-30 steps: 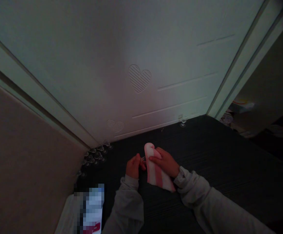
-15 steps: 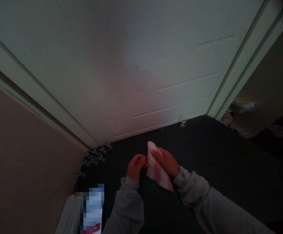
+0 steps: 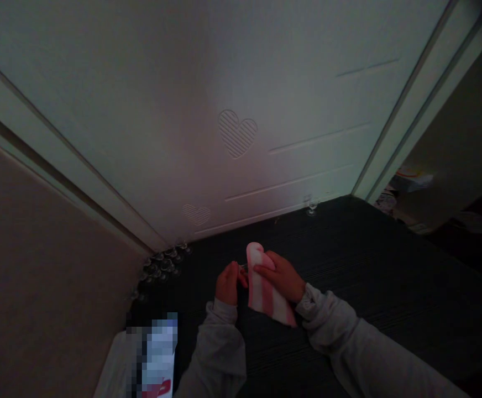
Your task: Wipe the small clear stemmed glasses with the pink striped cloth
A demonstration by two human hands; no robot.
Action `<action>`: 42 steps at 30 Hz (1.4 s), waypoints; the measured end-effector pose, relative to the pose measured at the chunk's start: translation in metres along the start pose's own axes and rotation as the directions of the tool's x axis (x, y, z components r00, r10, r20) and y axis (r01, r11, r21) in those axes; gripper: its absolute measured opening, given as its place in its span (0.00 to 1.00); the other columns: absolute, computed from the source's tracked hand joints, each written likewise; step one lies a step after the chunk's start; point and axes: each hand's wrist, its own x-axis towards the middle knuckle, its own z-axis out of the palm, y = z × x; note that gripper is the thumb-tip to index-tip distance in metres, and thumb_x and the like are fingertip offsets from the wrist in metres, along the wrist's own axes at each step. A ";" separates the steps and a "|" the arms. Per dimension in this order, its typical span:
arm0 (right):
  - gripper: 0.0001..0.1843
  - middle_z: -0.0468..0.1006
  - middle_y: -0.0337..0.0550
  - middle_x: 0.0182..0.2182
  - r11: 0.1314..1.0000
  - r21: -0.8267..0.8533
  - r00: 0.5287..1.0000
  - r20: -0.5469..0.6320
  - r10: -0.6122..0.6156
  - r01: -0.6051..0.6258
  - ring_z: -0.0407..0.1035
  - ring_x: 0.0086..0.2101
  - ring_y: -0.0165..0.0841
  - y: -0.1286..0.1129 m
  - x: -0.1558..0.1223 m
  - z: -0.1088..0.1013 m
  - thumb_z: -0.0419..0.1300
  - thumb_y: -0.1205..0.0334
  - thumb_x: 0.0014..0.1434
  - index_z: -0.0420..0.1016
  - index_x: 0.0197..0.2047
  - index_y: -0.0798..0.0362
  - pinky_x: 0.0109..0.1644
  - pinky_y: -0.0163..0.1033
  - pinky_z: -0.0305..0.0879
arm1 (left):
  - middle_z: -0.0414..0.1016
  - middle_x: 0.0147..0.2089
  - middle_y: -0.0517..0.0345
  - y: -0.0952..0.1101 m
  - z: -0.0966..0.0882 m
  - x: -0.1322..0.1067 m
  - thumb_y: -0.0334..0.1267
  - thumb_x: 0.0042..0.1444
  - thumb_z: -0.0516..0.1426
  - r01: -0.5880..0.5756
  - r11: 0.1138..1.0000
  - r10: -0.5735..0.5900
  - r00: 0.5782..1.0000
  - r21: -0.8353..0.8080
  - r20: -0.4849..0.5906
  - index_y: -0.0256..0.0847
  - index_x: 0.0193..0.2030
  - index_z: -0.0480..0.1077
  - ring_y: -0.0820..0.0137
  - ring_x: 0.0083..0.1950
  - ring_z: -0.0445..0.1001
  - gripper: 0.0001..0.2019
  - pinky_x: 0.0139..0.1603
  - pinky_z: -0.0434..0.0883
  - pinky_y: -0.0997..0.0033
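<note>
Head view: small clear stemmed glasses (image 3: 166,266) stood clustered left on the black tabletop (image 3: 369,265), contents unclear. Above it, the right hand (image 3: 284,276) gripped a pink-and-white striped cloth (image 3: 256,287); the left hand (image 3: 226,284) pinched a shiny, mostly hidden piece (image 3: 243,267).

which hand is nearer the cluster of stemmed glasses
Left. The left hand is to the right of the stemmed glasses; the right hand, holding the pink-striped cloth, is farther right.

Pink-striped white cloth (image 3: 266,293), top curled over, small object (image 3: 243,266) beside it, perhaps glass
</note>
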 end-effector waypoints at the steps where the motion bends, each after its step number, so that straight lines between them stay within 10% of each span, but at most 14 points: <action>1: 0.10 0.65 0.36 0.24 1.000 0.001 1.000 -0.001 0.011 -0.011 0.61 0.28 0.30 0.000 0.000 0.000 0.56 0.57 0.51 0.65 0.26 0.55 0.33 0.35 0.56 | 0.65 0.15 0.63 0.000 0.001 0.000 0.59 0.45 0.50 -0.009 1.000 0.009 1.000 -0.016 0.003 0.37 0.26 0.66 0.73 0.19 0.63 0.23 0.24 0.61 0.72; 5: 0.13 0.68 0.37 0.25 0.999 0.021 0.999 -0.003 0.046 -0.046 0.62 0.27 0.30 0.000 -0.001 0.000 0.52 0.54 0.54 0.67 0.29 0.55 0.31 0.35 0.57 | 0.66 0.20 0.65 -0.002 0.000 0.000 0.51 0.41 0.58 -0.038 0.997 0.040 0.999 -0.070 0.023 0.38 0.40 0.62 0.76 0.20 0.63 0.23 0.23 0.61 0.75; 13: 0.17 0.68 0.39 0.25 0.994 0.070 0.994 -0.064 0.090 -0.086 0.62 0.27 0.31 0.005 0.000 0.001 0.46 0.51 0.57 0.66 0.30 0.56 0.31 0.35 0.58 | 0.70 0.27 0.61 -0.004 -0.002 0.001 0.39 0.37 0.62 -0.024 0.995 0.026 1.000 -0.101 0.013 0.38 0.37 0.65 0.74 0.26 0.67 0.19 0.28 0.64 0.75; 26: 0.07 0.62 0.35 0.25 0.998 0.056 1.000 0.008 -0.029 0.028 0.59 0.29 0.30 0.001 0.001 -0.001 0.58 0.60 0.48 0.66 0.25 0.54 0.35 0.35 0.55 | 0.64 0.14 0.64 -0.012 -0.005 0.006 0.55 0.46 0.53 0.019 0.995 -0.023 0.999 -0.094 -0.042 0.36 0.20 0.64 0.77 0.17 0.62 0.21 0.20 0.59 0.76; 42: 0.20 0.70 0.40 0.26 0.909 0.392 0.989 0.007 0.150 -0.141 0.64 0.28 0.32 0.003 -0.001 0.002 0.46 0.48 0.56 0.66 0.36 0.56 0.31 0.36 0.60 | 0.72 0.24 0.60 -0.015 -0.009 0.011 0.45 0.37 0.62 0.090 0.955 -0.100 0.995 -0.282 -0.021 0.36 0.30 0.68 0.75 0.24 0.68 0.16 0.26 0.64 0.75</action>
